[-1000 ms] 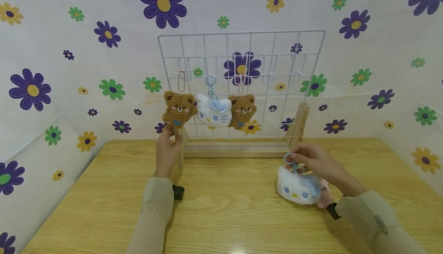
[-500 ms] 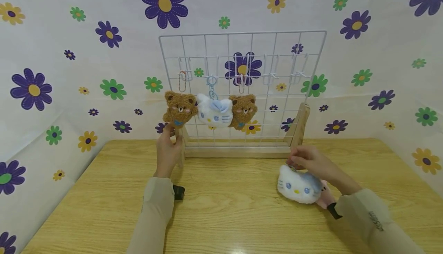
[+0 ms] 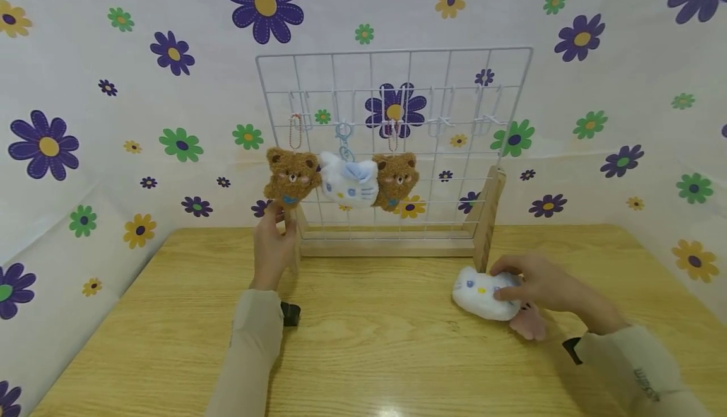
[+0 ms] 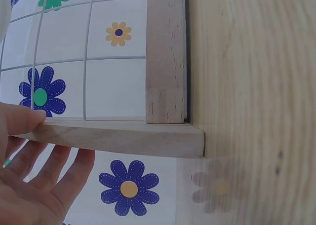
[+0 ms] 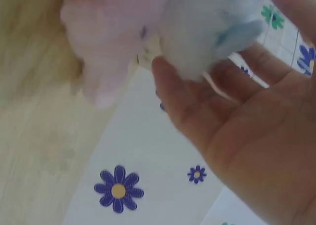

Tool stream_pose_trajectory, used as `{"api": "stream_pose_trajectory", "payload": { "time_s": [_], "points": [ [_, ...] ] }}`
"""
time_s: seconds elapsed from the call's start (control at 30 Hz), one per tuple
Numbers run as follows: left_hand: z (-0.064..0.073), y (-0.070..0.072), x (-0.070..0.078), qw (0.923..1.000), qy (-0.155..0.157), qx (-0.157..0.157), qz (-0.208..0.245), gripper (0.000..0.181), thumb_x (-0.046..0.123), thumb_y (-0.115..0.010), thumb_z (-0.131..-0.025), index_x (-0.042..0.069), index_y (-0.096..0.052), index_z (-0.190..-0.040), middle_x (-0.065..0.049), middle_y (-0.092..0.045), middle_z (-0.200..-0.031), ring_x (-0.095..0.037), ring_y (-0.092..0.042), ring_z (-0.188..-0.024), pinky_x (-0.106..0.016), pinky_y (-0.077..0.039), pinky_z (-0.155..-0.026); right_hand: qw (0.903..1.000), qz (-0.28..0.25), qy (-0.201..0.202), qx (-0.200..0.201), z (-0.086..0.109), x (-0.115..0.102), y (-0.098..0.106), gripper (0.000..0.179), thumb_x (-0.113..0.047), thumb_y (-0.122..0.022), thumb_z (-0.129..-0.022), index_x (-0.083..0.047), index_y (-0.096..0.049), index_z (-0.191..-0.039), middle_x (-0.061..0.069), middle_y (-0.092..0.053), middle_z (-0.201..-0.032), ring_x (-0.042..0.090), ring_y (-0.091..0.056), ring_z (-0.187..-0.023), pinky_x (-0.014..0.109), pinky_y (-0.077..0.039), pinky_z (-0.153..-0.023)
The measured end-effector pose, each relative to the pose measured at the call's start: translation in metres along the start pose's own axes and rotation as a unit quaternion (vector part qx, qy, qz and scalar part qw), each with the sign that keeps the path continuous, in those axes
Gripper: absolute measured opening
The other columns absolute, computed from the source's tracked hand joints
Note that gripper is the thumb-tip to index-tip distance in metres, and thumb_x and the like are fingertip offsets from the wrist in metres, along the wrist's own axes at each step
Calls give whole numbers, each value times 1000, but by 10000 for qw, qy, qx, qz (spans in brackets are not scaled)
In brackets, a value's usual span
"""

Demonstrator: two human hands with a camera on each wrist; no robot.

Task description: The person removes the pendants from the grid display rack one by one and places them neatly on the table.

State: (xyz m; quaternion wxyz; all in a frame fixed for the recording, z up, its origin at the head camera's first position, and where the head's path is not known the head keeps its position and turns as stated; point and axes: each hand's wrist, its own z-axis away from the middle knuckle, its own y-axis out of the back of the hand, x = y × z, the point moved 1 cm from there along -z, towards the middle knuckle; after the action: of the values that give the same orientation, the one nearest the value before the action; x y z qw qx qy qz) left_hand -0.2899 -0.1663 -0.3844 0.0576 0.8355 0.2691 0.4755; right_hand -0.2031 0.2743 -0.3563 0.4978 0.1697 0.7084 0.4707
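On the right of the table, my right hand (image 3: pixel 542 284) holds a white cat plush keychain (image 3: pixel 477 297) by its body, thumb across its face and fingers over the top. Its blue bow is partly covered in the head view; the key ring is hidden. A pink plush (image 3: pixel 528 322) lies right beside it, under my wrist. At the left, my left hand (image 3: pixel 272 243) grips the wooden upright (image 4: pixel 123 137) of a display rack, thumb on one side and fingers on the other in the left wrist view. My right fingers curve round the white plush (image 5: pixel 197 32) in the right wrist view.
The white wire grid (image 3: pixel 449 180) stands on a wooden base (image 3: pixel 386 248). Hanging from its hooks are a brown bear (image 3: pixel 291 177), another white cat plush (image 3: pixel 348 180) and a second brown bear (image 3: pixel 397 177). Bare hooks (image 3: pixel 440 120) sit farther right.
My right hand has gone from the cat plush's blue ring to its body, and the plush now leans back with its face turned upward. The left hand keeps its grip on the upright.
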Motion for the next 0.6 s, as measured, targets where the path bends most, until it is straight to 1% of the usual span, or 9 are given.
{"api": "stream_pose_trajectory", "payload": {
  "time_s": [0.07, 0.13, 0.23, 0.3, 0.37, 0.4, 0.47, 0.53, 0.6],
  "points": [
    [0, 1, -1, 10000, 19, -11, -27, 38, -10, -59, -95, -3, -57, -132, -29, -63, -123, -46, -63, -113, -59, -57, -83, 9996, -65, 181, -201, -2, -2, -4, 33, -14, -81, -86, 3, -68, -110, 10, -69, -109, 20, -60, -95, 32, -53, -80],
    [1, 1, -2, 10000, 39, -21, -8, 38, -10, -58, -95, -4, -57, -133, -29, -63, -123, -46, -63, -112, -59, -57, -83, 9981, -290, 340, -426, -5, -3, -9, 34, -14, -80, -86, 3, -68, -113, 10, -68, -112, 17, -58, -97, 29, -51, -81],
    [2, 1, -1, 10000, 35, -28, 14, 38, -9, -58, -96, -4, -57, -134, -30, -63, -122, -46, -63, -112, -58, -58, -83, 9936, -598, 653, -694, -9, -5, -12, 34, -13, -79, -88, 3, -67, -116, 11, -67, -115, 13, -56, -98, 27, -49, -82],
    [2, 1, -1, 10000, 21, -34, 24, 38, -9, -58, -96, -4, -57, -134, -29, -63, -122, -46, -63, -113, -58, -57, -83, 9908, -720, 766, -849, -11, -5, -13, 33, -11, -77, -89, 3, -66, -117, 12, -67, -117, 13, -56, -101, 27, -49, -85],
    [2, 1, 0, 10000, 17, -41, 24, 38, -9, -58, -96, -4, -57, -134, -29, -63, -123, -46, -62, -113, -59, -57, -83, 9900, -731, 757, -936, -12, -5, -11, 33, -10, -76, -89, 4, -65, -118, 14, -66, -119, 17, -57, -104, 33, -50, -89],
    [2, 1, 0, 10000, 21, -42, 27, 38, -9, -58, -96, -3, -56, -134, -29, -63, -124, -46, -62, -114, -59, -57, -83, 9908, -688, 683, -945, -12, -6, -9, 34, -10, -75, -90, 4, -65, -119, 15, -66, -121, 21, -58, -107, 37, -51, -91],
    [2, 1, 1, 10000, 36, -38, 40, 38, -9, -58, -96, -3, -57, -134, -28, -63, -124, -46, -62, -114, -59, -57, -84, 9928, -630, 503, -883, -11, -7, -5, 35, -10, -73, -91, 5, -64, -122, 18, -65, -123, 32, -60, -113, 49, -51, -96],
    [1, 1, 2, 10000, 31, -27, 56, 38, -9, -58, -96, -3, -57, -134, -28, -63, -124, -46, -62, -114, -59, -57, -84, 9952, -597, 392, -671, -11, -9, 0, 34, -9, -70, -93, 7, -63, -123, 21, -65, -123, 41, -59, -114, 61, -49, -95],
    [2, 2, 2, 10000, 14, -19, 58, 39, -9, -59, -96, -3, -57, -134, -29, -63, -123, -46, -62, -113, -59, -57, -83, 9973, -569, 312, -348, -11, -12, 5, 32, -7, -67, -95, 8, -62, -123, 23, -65, -122, 45, -60, -114, 63, -49, -94]
  ]
}}
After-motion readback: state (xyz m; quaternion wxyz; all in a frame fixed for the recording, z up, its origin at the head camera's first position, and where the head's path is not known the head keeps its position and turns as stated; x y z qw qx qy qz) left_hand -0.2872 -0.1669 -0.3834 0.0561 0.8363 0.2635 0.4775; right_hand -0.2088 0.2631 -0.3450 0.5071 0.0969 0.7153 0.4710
